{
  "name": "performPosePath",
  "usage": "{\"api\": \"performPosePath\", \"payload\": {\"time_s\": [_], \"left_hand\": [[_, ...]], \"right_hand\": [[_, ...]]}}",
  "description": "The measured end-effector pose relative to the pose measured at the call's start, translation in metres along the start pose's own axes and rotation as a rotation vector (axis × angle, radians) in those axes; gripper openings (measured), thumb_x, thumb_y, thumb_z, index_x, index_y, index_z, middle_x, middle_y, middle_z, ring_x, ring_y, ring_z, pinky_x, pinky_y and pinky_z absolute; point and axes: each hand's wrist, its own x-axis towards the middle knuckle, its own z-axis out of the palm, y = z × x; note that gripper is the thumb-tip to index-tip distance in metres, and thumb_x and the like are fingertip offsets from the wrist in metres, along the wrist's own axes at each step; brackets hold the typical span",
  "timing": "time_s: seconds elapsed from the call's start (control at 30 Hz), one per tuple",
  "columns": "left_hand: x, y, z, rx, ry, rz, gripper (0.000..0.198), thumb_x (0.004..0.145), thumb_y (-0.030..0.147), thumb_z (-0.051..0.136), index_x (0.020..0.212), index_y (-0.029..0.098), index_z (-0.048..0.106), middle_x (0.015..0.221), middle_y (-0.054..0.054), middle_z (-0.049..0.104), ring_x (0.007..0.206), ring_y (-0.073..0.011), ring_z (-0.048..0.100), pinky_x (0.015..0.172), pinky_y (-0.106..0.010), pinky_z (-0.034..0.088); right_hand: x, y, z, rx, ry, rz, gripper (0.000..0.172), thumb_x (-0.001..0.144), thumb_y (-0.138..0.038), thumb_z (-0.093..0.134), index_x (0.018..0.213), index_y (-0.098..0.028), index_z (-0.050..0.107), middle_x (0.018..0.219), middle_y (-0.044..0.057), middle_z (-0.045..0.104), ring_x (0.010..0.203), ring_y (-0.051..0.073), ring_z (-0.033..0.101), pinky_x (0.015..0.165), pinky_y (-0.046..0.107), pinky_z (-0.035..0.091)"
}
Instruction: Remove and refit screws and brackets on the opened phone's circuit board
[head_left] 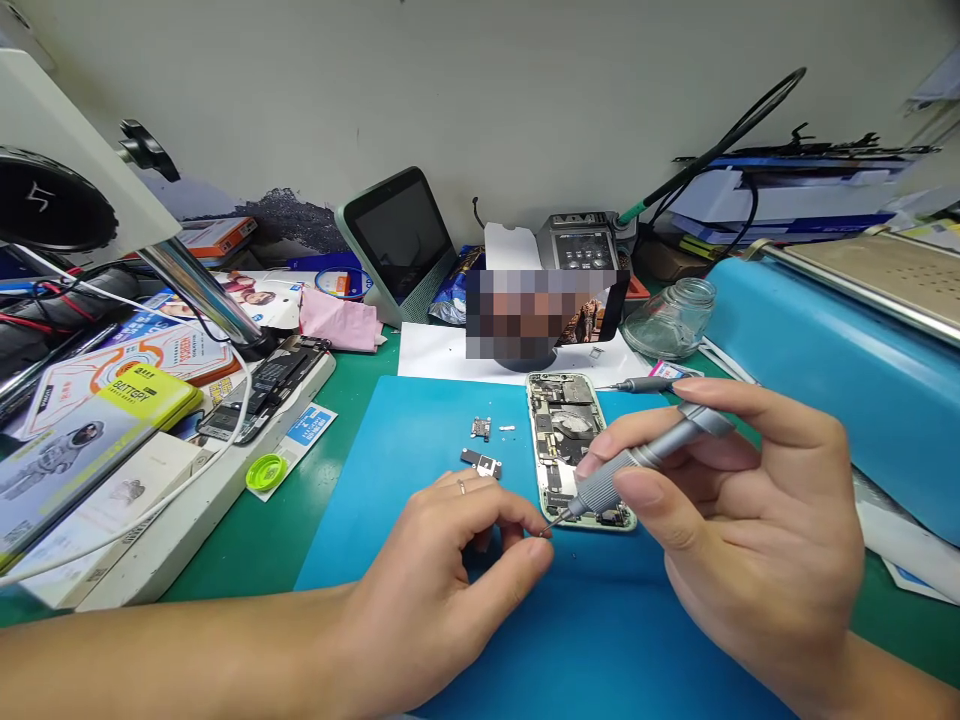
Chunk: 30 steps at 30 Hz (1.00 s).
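Right hand (765,520) has the grey screwdriver (622,475) gripped between thumb and fingers, held at a slant with bit pointing down and left. Left hand (450,560) is curled, thumb and index finger nearly together right at the bit's tip; can't tell if a tiny part is pinched there. Opened phone (574,425) lies insides up on the blue mat (390,480), just behind the screwdriver's front end, partly covered by it and the right fingers. Small loose parts left of phone: a square module (481,428), a pale strip (508,428), a dark bracket (480,463) just beyond the left hand. Second screwdriver (641,384) near phone's far right corner. Mat is on the green worktop (300,530); glass jar (675,315) further back, right.
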Motion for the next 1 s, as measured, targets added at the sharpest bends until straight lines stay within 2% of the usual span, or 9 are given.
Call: {"api": "performPosePath", "payload": {"time_s": [0.6,0.77,1.0], "left_hand": [[0.0021,0.0023,0.0001,0.013,-0.001,0.024,0.015,0.101,0.021,0.062,0.091,0.021,0.073,0.079,0.002,0.071,0.076,-0.0144,0.063,0.078,-0.029,0.043],[0.0012,0.0024,0.0004,0.006,-0.010,0.010,0.015,0.101,0.021,0.063,0.090,0.021,0.073,0.081,0.003,0.072,0.080,-0.0140,0.064,0.080,-0.029,0.042],[0.0020,0.0025,0.0016,0.024,0.005,0.008,0.015,0.101,0.021,0.062,0.090,0.022,0.073,0.077,0.004,0.068,0.074,-0.0131,0.059,0.075,-0.028,0.040]], "right_hand": [[0.0000,-0.0030,0.0009,-0.006,0.034,0.043,0.046,0.088,-0.010,0.079,0.122,-0.036,0.064,0.089,-0.003,0.078,0.075,0.017,0.077,0.055,0.028,0.065],[-0.0012,-0.0030,-0.0004,-0.009,0.027,0.030,0.045,0.089,-0.012,0.078,0.124,-0.035,0.063,0.088,-0.003,0.077,0.077,0.017,0.077,0.057,0.027,0.066],[-0.0017,-0.0022,-0.0010,-0.017,0.017,0.003,0.044,0.089,-0.011,0.077,0.124,-0.034,0.063,0.090,-0.002,0.077,0.079,0.017,0.078,0.060,0.027,0.068]]}}
